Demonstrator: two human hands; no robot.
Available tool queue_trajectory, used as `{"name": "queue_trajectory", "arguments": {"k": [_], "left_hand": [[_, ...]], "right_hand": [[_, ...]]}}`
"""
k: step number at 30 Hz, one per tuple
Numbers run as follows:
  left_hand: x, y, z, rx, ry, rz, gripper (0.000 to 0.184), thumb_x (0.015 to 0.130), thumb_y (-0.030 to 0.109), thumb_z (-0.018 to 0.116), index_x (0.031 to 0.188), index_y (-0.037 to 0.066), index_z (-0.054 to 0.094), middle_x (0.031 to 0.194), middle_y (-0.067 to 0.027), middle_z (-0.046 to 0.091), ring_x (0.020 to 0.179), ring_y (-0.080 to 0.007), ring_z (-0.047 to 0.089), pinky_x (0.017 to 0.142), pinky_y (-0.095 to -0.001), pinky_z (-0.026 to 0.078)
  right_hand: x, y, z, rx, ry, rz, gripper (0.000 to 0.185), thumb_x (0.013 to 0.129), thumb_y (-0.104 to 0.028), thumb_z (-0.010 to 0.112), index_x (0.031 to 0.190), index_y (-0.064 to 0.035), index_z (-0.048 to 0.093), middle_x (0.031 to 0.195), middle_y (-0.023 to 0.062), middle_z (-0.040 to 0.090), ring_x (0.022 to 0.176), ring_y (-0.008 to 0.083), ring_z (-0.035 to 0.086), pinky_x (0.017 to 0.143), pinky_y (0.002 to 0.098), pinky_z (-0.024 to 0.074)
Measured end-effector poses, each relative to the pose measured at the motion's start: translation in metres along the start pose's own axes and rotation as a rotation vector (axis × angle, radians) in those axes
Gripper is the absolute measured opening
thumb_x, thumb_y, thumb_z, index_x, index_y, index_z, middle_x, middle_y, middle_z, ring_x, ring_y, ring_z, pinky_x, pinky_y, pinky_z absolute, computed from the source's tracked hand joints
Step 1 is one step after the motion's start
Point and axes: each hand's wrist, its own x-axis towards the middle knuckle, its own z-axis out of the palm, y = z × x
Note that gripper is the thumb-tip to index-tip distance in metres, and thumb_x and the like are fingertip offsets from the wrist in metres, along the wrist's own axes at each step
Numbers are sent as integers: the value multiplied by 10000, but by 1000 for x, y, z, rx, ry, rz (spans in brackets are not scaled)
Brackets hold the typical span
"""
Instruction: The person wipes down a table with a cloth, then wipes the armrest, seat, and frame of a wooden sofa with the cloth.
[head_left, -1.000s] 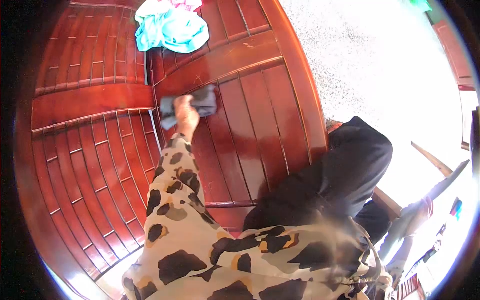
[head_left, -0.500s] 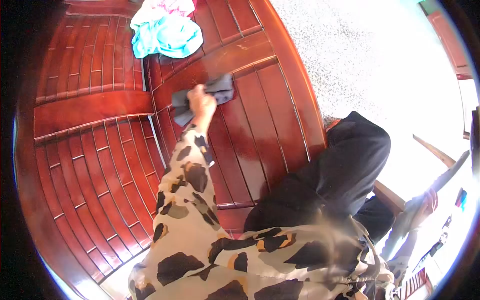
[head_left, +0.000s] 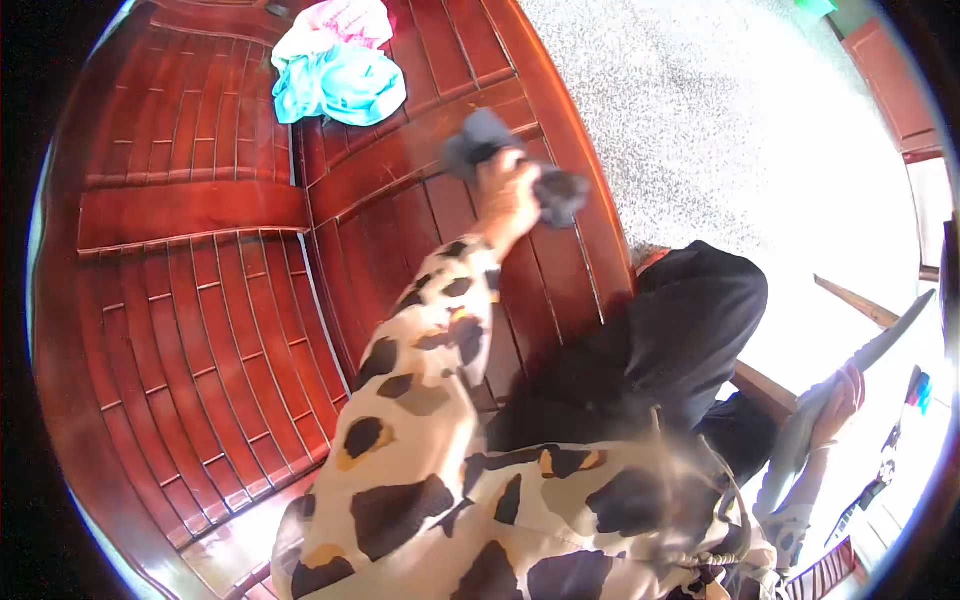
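Watching remotely, I cannot tell whether the right hand (head_left: pixel 848 395) grips the pale item (head_left: pixel 808 435) beside it; farther off, the left hand (head_left: pixel 507 195) has fingers wrapped round a grey cloth (head_left: pixel 563 197), presumably bunched for control, near the bench seat's (head_left: pixel 370 250) front edge; a blue cloth (head_left: pixel 345 85) lies beyond, by the backrest (head_left: pixel 220 330).

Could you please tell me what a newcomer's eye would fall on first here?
Probably the glossy red-brown wooden bench, filling the left and middle of the view. Next might come the bright turquoise cloth and pink cloth bundled on it near the top. Towards its outer edge, the left hand grips a blurred dark grey cloth.
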Motion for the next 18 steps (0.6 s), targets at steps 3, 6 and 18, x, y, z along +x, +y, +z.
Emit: {"name": "queue_trajectory", "arguments": {"k": [3, 6, 18], "left_hand": [[-43, -93, -54, 142, 153, -106, 198, 588, 3, 562, 775, 50, 606, 863, -163, 567, 878, -366, 523, 753, -420, 426], [-123, -145, -114, 272, -105, -324, 167, 571, -5, 570, 728, 52, 560, 806, -167, 534, 855, -357, 491, 728, -415, 407], [-355, 46, -144, -139, -124, -1187, 109, 582, 29, 566, 687, 59, 567, 853, -241, 465, 881, -385, 430, 785, -460, 335]], "right_hand": [[1, 1, 4, 106, 55, -18, 266, 905, -157, 417, 1002, 16, 593, 1142, 169, 552, 1116, 352, 438, 953, 432, 333], [4, 5, 2, 26, 1, -18, 267, 904, -154, 425, 1009, 14, 603, 1177, 172, 519, 1084, 326, 482, 924, 419, 411], [7, 8, 3, -11, 56, -140, 266, 900, -117, 405, 995, 50, 589, 1129, 194, 541, 1021, 331, 533, 903, 400, 437]]}}
